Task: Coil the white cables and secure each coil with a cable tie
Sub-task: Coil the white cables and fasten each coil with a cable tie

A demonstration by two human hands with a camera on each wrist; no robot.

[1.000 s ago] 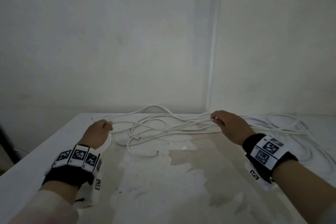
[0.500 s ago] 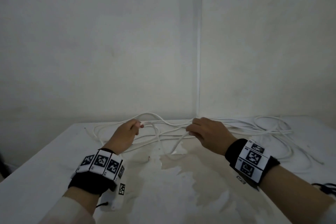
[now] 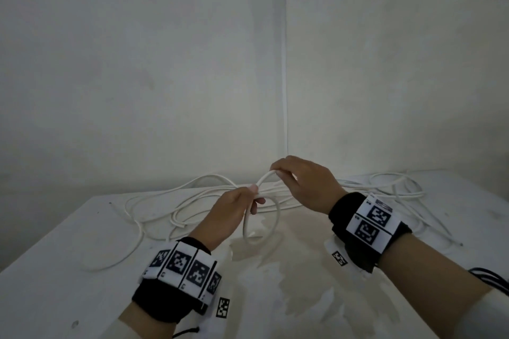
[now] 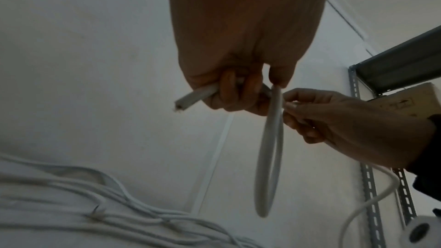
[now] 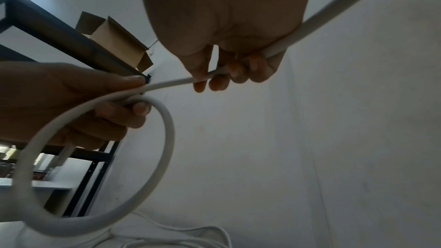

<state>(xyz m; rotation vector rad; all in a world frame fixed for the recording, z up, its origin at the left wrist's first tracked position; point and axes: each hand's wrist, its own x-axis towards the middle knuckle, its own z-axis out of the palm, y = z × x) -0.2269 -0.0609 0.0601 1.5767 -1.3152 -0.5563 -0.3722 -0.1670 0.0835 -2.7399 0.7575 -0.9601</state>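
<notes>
A white cable (image 3: 264, 177) runs between my two hands above the table's far middle. My left hand (image 3: 249, 199) grips it near its cut end (image 4: 182, 104), and one small loop (image 3: 260, 231) hangs below the fist. In the left wrist view the loop (image 4: 268, 157) appears edge-on; in the right wrist view the loop (image 5: 100, 157) shows as a ring. My right hand (image 3: 281, 173) pinches the same cable (image 5: 322, 16) just right of the left hand (image 5: 133, 91), with the rest trailing right. No cable tie is visible.
Loose white cables (image 3: 165, 206) sprawl over the back of the white table (image 3: 55, 270), with more cables (image 3: 396, 187) at the right. Two walls meet in a corner (image 3: 285, 91) behind. Wrist views show a metal shelf frame (image 4: 372, 186) and a cardboard box (image 5: 114, 39) off to the side.
Both hands have come together and risen from the table. The cable between them, stretched flat before, now hangs as a small loop below my left hand.
</notes>
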